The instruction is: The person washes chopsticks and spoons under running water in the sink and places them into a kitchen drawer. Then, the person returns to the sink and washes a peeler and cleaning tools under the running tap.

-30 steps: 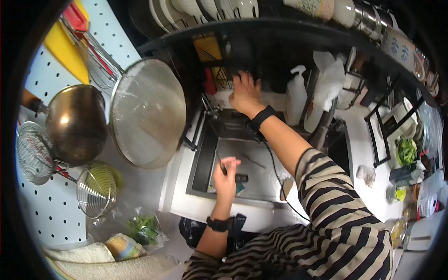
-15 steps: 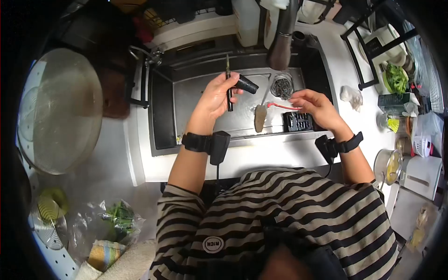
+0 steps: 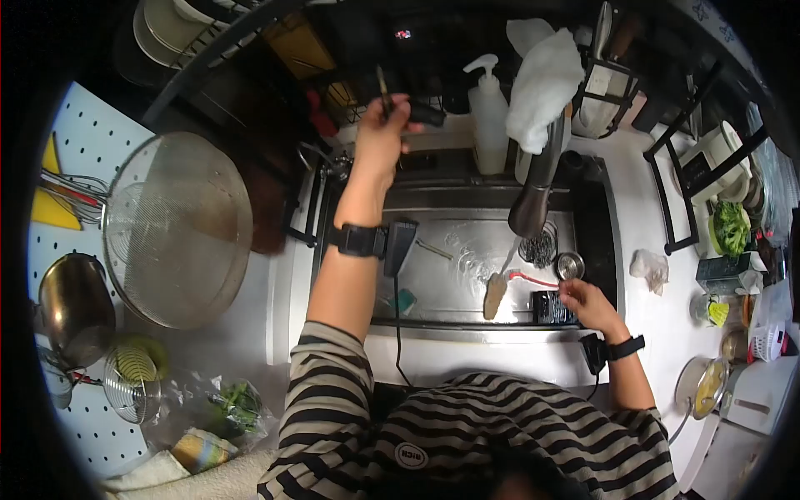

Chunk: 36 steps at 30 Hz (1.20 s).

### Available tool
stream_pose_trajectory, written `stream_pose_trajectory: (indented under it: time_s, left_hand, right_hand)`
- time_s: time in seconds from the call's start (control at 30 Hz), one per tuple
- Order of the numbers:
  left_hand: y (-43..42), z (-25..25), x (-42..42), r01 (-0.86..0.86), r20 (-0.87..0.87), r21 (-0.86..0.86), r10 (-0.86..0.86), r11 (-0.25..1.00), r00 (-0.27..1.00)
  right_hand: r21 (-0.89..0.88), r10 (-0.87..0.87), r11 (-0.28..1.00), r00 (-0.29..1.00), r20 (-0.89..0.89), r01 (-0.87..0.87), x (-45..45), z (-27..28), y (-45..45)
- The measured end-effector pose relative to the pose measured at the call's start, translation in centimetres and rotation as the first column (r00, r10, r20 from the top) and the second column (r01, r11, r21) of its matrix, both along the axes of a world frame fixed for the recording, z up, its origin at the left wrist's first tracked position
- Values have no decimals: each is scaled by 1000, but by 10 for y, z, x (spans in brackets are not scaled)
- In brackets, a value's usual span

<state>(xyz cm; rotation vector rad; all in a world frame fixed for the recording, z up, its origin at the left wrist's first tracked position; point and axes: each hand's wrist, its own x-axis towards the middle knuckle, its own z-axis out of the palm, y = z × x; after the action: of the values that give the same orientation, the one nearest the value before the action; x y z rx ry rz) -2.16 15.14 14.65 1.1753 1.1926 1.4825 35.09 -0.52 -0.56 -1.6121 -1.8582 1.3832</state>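
My left hand (image 3: 382,137) is raised past the back edge of the sink, fingers closed round a thin black-handled tool (image 3: 382,82) whose narrow, yellowish tip points up. A black tapered piece (image 3: 427,114) sticks out rightward from the same hand. My right hand (image 3: 593,307) is low at the sink's front right, its fingers loosely apart. Its fingertips are by a black rectangular object (image 3: 550,307), and contact is unclear. Near them lie a round metal cup (image 3: 569,266) and a red strip-like item (image 3: 532,280). Water runs beside a brown, flat-looking piece (image 3: 495,297).
The dark faucet (image 3: 529,212) overhangs the steel sink (image 3: 454,292). Dark metallic mesh (image 3: 538,247) sits in the basin. Behind are a pump bottle (image 3: 488,117) and a white cloth-like bundle (image 3: 546,87). A large mesh strainer (image 3: 179,229) hangs at left.
My left hand has moved up and away over the sink's back edge with the tool and black piece. The right hand has drawn down toward the black rectangular object, exposing the metal cup. The view has shifted.
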Motion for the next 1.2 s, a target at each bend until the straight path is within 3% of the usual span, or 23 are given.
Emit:
stream_pose_trajectory:
  time_s: [0.1,0.2,0.3,0.33,0.43,0.47,0.5,0.53,0.63,0.77,0.83,0.87,0.9,1.0,1.1,1.2]
  left_hand:
    - [43,17,-6,-99,55,21,98,995,994]
    - [79,13,-16,-145,-116,-75,136,987,984]
    - [90,4,-30,-295,-534,156,331,943,778]
    - [87,3,-30,-342,-383,119,361,932,850]
    - [67,2,-42,-302,-293,124,326,945,899]
    - [52,-1,-39,-257,-262,41,258,966,930]
    - [30,3,-30,-201,-222,-52,185,978,957]
    - [14,-2,-25,-112,-205,-73,95,991,974]
    - [-26,-36,-7,138,-93,-195,-159,971,983]
    - [-77,-110,33,406,143,-414,-382,815,913]
    - [-101,-136,53,493,285,-485,-402,722,870]
    - [-110,-142,61,512,321,-509,-400,692,859]
    - [-119,-144,68,529,354,-531,-394,662,848]
    - [-132,-139,77,502,381,-530,-337,683,861]
    - [-139,-135,73,440,363,-543,-273,715,891]
    - [-146,-135,63,372,328,-565,-213,737,920]
  right_hand:
    - [21,-19,1000,998,59,18,2,9,-8]
    - [44,-46,998,997,68,43,11,3,-17]
    - [67,-84,995,991,99,78,18,6,-26]
    - [87,-90,993,991,96,82,21,6,-28]
    - [-24,-101,994,990,100,104,33,-6,-30]
    - [53,-82,996,991,105,77,41,-22,-29]
    - [175,-35,985,991,130,12,41,-23,-26]
    - [88,13,996,991,134,-25,40,-16,-18]
    - [81,20,996,992,126,-31,27,8,9]
    - [70,97,990,958,268,-120,44,-36,63]
    - [-87,430,894,787,442,-439,43,-46,83]
    - [-90,507,851,765,398,-517,48,-73,88]
    - [-259,569,820,773,281,-510,46,-79,92]
    - [-365,630,776,664,403,-514,41,-128,91]
    - [-394,653,748,487,580,-534,22,-126,78]
    - [-473,701,698,378,605,-537,15,-136,85]
